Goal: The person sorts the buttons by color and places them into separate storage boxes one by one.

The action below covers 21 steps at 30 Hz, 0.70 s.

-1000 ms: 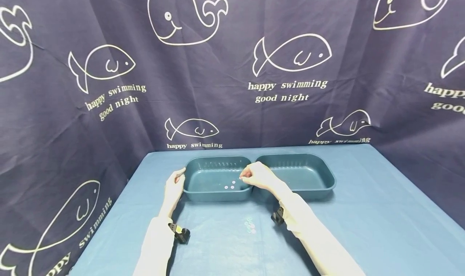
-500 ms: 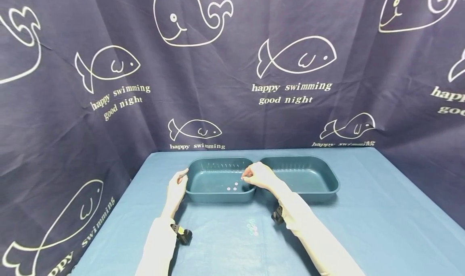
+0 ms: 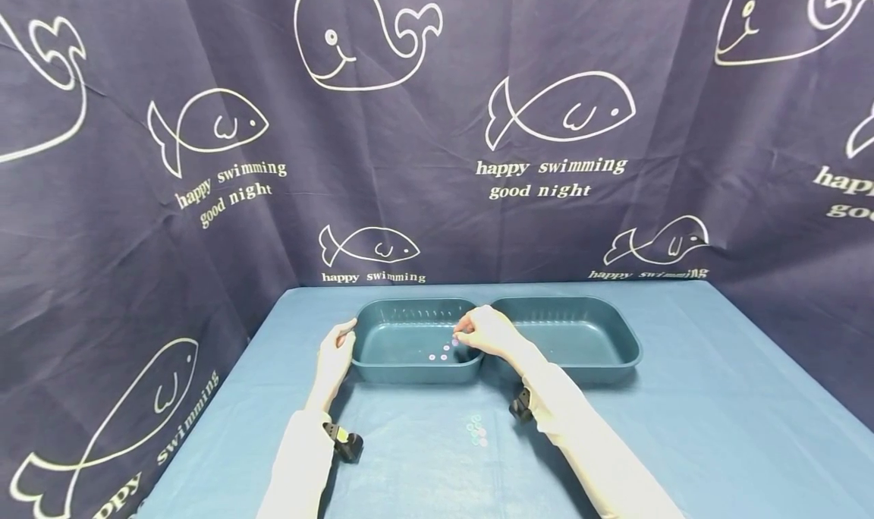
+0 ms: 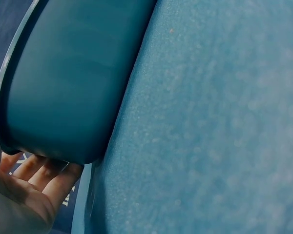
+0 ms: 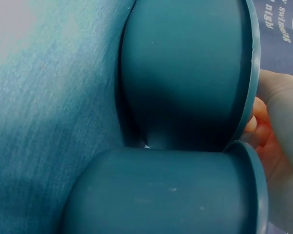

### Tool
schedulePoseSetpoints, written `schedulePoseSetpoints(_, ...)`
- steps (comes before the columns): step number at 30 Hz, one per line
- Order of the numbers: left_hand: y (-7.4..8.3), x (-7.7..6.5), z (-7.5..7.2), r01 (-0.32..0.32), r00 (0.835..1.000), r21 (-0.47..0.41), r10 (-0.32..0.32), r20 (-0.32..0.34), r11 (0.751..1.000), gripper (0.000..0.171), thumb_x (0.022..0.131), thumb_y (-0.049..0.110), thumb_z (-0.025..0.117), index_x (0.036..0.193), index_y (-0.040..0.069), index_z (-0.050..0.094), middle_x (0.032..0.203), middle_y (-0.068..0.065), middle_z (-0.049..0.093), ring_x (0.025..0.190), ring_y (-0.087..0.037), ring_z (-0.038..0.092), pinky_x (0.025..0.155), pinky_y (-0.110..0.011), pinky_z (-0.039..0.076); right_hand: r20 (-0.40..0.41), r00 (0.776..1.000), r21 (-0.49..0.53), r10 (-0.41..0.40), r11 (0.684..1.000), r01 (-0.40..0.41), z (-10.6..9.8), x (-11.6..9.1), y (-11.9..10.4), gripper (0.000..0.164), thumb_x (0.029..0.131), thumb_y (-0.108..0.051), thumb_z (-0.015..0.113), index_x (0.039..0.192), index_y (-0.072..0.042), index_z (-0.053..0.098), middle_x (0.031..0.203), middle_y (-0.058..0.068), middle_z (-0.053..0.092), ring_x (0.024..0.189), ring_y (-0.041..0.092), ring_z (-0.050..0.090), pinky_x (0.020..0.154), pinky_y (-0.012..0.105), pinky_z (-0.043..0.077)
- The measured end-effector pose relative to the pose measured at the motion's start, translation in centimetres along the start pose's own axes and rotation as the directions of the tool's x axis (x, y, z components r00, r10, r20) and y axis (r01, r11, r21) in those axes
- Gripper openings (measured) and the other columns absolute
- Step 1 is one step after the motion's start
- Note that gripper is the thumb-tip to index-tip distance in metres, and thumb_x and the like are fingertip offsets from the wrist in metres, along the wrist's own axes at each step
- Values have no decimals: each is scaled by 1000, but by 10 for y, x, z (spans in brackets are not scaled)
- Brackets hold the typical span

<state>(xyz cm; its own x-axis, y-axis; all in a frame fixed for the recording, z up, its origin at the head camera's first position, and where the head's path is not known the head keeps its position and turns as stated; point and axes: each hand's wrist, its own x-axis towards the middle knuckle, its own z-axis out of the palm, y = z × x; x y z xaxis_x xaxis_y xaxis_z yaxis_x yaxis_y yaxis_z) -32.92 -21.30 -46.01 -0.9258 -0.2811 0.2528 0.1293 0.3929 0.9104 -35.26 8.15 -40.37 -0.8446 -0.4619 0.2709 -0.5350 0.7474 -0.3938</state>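
Observation:
Two teal rectangular trays stand end to end. My left hand (image 3: 336,350) grips the outer end of the left tray (image 3: 416,373), its fingers (image 4: 56,183) against the end wall below the rim. My right hand (image 3: 488,329) reaches over the inner end of the left tray, near where the trays meet. Its thumb and forefinger pinch a small purple disc (image 3: 455,342) low inside the tray. In the right wrist view the rims partly hide the curled fingers (image 5: 263,134). Three small pale pink discs (image 3: 444,357) with light centres lie on that tray's floor.
The right tray (image 3: 573,370) adjoins the left one. A small cluster of green and pink rings (image 3: 476,431) lies on the blue cloth (image 3: 410,458) between the forearms. Behind the table hangs a dark curtain (image 3: 437,200) with whale and fish drawings.
The view shifts slightly, moving the scene a little right and down. Both hands keep their places at the left tray. The purple disc at the right fingertips now shows more fully.

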Motion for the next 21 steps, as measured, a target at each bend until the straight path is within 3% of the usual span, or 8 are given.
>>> schedulePoseSetpoints(7, 0, 0, 0, -10, 1000, 9, 10, -5, 1000, 34, 92, 9, 49, 124, 6, 59, 129, -15, 57, 120, -30, 53, 101, -44, 39, -3, 1000, 19, -8, 1000, 8, 1, 0, 3, 16, 80, -22, 68, 90, -12, 75, 87, -1, 73, 82, 16, 68, 75, 33, 51)
schedulePoseSetpoints(14, 0, 0, 1, -17, 1000, 9, 17, -7, 1000, 34, 92, 8, 49, 124, 5, 59, 129, -16, 57, 120, -31, 53, 101, -44, 38, -30, 997, 76, -68, 995, 70, -4, -5, 4, 16, 79, -23, 67, 87, -12, 75, 81, -2, 73, 74, 11, 66, 68, 31, 51)
schedulePoseSetpoints(21, 1, 0, 0, -12, 1000, -3, 12, 4, 1000, 34, 92, 7, 48, 125, 3, 58, 131, -16, 56, 122, -31, 51, 103, -43, 37, -17, 1000, 64, -14, 998, 15, -2, -7, 1, 15, 80, -21, 68, 90, -12, 75, 85, 1, 72, 81, 16, 67, 74, 35, 52)
